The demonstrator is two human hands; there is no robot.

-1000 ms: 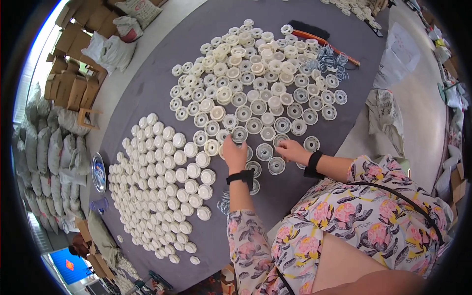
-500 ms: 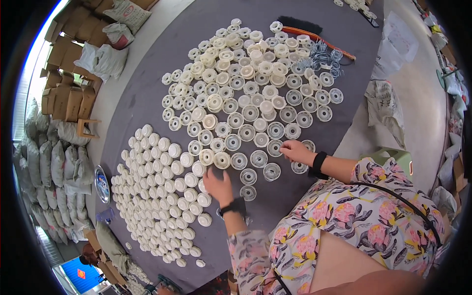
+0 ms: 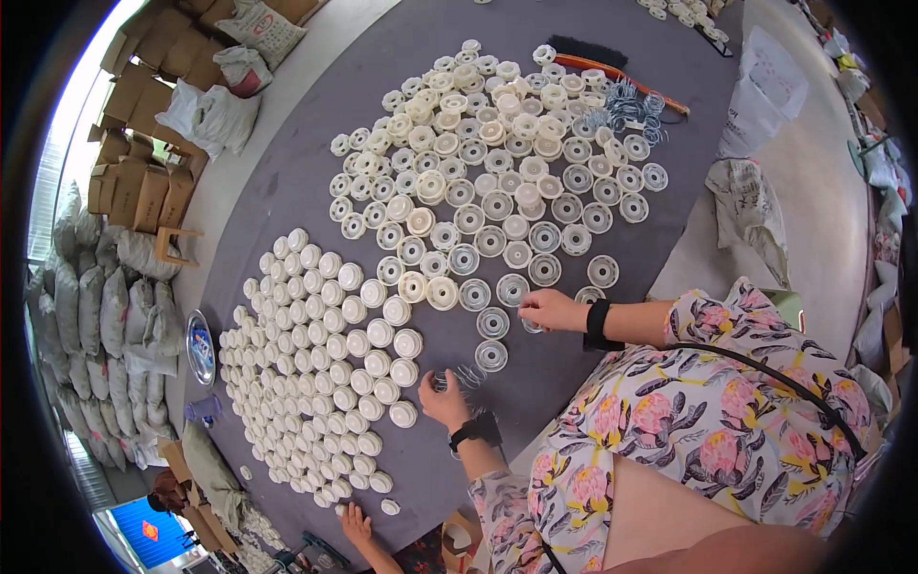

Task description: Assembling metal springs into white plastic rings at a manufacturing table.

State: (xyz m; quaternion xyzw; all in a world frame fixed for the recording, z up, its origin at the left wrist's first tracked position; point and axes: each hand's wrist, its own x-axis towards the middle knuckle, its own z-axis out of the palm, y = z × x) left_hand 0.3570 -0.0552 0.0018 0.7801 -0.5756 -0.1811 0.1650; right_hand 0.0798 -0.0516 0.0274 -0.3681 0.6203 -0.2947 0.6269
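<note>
My right hand [image 3: 555, 311] is closed at the rim of a translucent round plastic part [image 3: 532, 326], which it partly covers. Nearer to me, my left hand [image 3: 446, 404] has its fingers curled inward beside a few loose wire springs [image 3: 470, 375]; what lies between its fingertips is too small to make out. In front of the hands spread many open round plastic parts [image 3: 490, 241], some with metal coils inside. Left of my left hand, white domed round parts [image 3: 380, 333] stand in close rows.
Another person's hand [image 3: 357, 525] touches a white part at the near table edge. A brush with an orange handle [image 3: 660, 92] and a heap of wire springs [image 3: 626, 107] lie at the far right. A round metal tray [image 3: 200, 348] sits at the left edge of the grey table [image 3: 287, 163].
My left hand has moved from the white parts toward me, to the loose springs. My right hand has shifted slightly left and nearer. Another person's hand has appeared at the near edge.
</note>
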